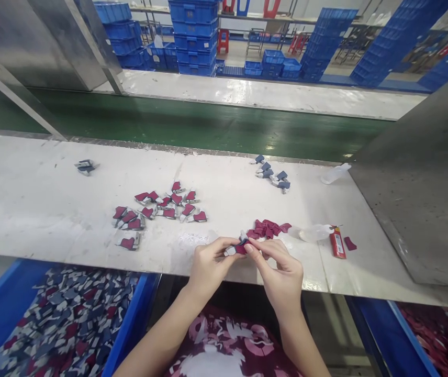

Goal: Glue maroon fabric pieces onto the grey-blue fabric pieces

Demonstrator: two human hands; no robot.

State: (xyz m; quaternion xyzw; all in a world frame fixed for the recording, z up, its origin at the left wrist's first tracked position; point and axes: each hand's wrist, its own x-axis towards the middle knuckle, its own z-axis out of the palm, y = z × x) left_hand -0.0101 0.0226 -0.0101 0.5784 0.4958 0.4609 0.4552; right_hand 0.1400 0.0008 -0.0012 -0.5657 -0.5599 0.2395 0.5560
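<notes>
Near the table's front edge, a small grey plastic part with a maroon face point(241, 248) sits between my two hands. Fingers and thumb of my left hand point(213, 262) pinch its grey end from the left. My right hand point(281, 264) presses thumb and fingertips on its maroon face, covering some of it. Just behind my right fingers lies a heap of loose maroon pieces point(269, 229). Off to the left, a group of grey parts with maroon faces point(169, 212) is spread on the white table point(224, 183).
Grey-blue parts point(265, 170) lie farther back, others at far left. On the right are two clear bottles point(314, 233) point(336, 174), a red packet point(337, 243) and one maroon piece. Filled blue bins point(140, 309) stand below both sides. A green belt point(208, 125) runs behind.
</notes>
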